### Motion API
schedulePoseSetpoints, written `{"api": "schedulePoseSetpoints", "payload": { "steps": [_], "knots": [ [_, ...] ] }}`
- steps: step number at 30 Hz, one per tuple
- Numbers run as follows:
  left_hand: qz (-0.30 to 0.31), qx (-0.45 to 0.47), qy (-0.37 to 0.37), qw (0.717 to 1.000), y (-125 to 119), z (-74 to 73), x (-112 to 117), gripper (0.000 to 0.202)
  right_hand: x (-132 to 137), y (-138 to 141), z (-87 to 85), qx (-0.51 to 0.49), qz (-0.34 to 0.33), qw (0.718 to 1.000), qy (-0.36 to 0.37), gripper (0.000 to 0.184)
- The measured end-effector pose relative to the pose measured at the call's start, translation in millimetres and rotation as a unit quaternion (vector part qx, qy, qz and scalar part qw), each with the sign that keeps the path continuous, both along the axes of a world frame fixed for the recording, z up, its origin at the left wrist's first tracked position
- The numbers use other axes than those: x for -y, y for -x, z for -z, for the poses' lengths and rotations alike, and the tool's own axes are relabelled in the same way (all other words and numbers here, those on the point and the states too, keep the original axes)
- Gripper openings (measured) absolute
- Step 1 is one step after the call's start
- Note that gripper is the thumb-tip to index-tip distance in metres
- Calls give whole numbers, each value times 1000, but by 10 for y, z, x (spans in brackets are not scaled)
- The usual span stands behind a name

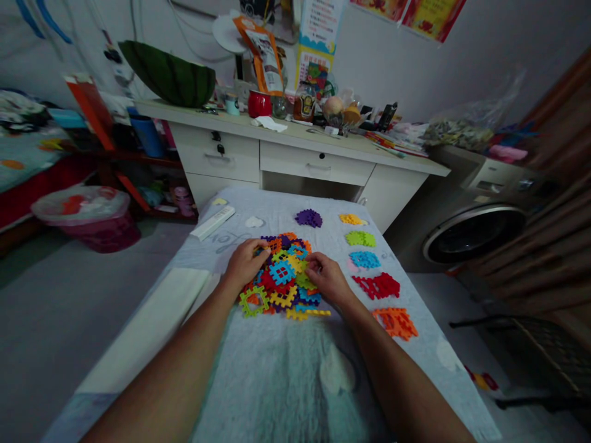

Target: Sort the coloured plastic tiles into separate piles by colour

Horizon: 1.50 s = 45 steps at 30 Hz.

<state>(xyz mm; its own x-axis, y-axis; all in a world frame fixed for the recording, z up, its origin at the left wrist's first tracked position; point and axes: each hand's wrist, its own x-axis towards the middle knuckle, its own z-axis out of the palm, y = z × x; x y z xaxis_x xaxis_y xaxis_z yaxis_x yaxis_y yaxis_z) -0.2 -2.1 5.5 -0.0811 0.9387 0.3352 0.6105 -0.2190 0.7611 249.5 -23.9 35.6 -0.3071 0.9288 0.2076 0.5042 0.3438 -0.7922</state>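
A mixed heap of colourful square plastic building tiles [282,277] lies in the middle of a cloth-covered table [277,375]. My left hand [244,263] rests on the heap's left side with fingers curled over tiles. My right hand [327,277] is on the right side, fingertips pinched at a tile. Sorted small piles lie apart: purple [308,217], yellow [351,219], green [361,239], blue [364,259], red [377,285] and orange [396,322].
A white remote [213,222] lies at the table's far left. Behind stands a cluttered white desk [295,157] with a watermelon half [170,77] and a red mug [259,103]. A washing machine [475,227] is at right, a pink bin [90,216] at left.
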Motion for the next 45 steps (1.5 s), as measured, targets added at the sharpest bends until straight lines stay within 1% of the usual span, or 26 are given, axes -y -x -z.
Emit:
{"api": "schedulePoseSetpoints", "payload": {
  "steps": [3, 6, 8, 10, 13, 15, 17, 19, 25, 28, 30, 31, 34, 35, 37, 41, 45],
  "knots": [
    [1, -1, 3, 1000, 3, -5, -2, 30, -14, -29, 23, -32, -11, 999, 15, 29],
    [4, 0, 4, 1000, 10, 0, -4, 30, -48, -88, 16, -67, -4, 997, 22, 27],
    [5, 0, 6, 1000, 14, 2, -4, 30, -81, -140, -6, -79, 14, 997, 9, 24],
    [6, 0, 7, 1000, 13, 0, 0, 29, -117, -193, -30, -79, 53, 995, -21, 21],
    [6, 0, 6, 1000, 6, -13, 12, 29, -165, -256, -39, -49, 130, 987, -83, 16],
    [4, -1, 7, 1000, -1, -23, 19, 29, -188, -280, -20, -9, 162, 979, -123, 14],
    [3, -3, 8, 1000, -8, -33, 24, 29, -205, -295, 17, 32, 168, 974, -147, 17],
    [3, -3, 7, 1000, -13, -40, 26, 29, -222, -311, 62, 63, 158, 973, -154, 22],
    [1, -1, 8, 1000, -16, -42, 27, 30, -284, -403, 168, 118, 129, 975, -136, 39],
    [1, -1, 8, 1000, -10, -30, 23, 30, -286, -419, 160, 161, 134, 971, -116, 37],
    [2, -3, 8, 1000, -6, -25, 21, 30, -266, -405, 137, 198, 148, 964, -102, 32],
    [2, -4, 8, 1000, -5, -25, 20, 30, -252, -394, 125, 218, 155, 959, -97, 34],
    [3, -5, 8, 1000, -3, -31, 18, 30, -217, -366, 112, 263, 171, 946, -88, 50],
    [4, -6, 7, 1000, -3, -33, 17, 30, -211, -361, 117, 271, 173, 943, -84, 53],
    [5, -7, 5, 1000, -1, -32, 14, 29, -207, -358, 135, 278, 174, 941, -77, 52],
    [4, -8, 8, 1000, 4, -16, 6, 29, -215, -367, 153, 260, 172, 947, -75, 44],
    [1, -4, 10, 1000, 0, -16, 7, 29, -300, -429, 60, 255, 188, 944, -92, 34]
  ]
}}
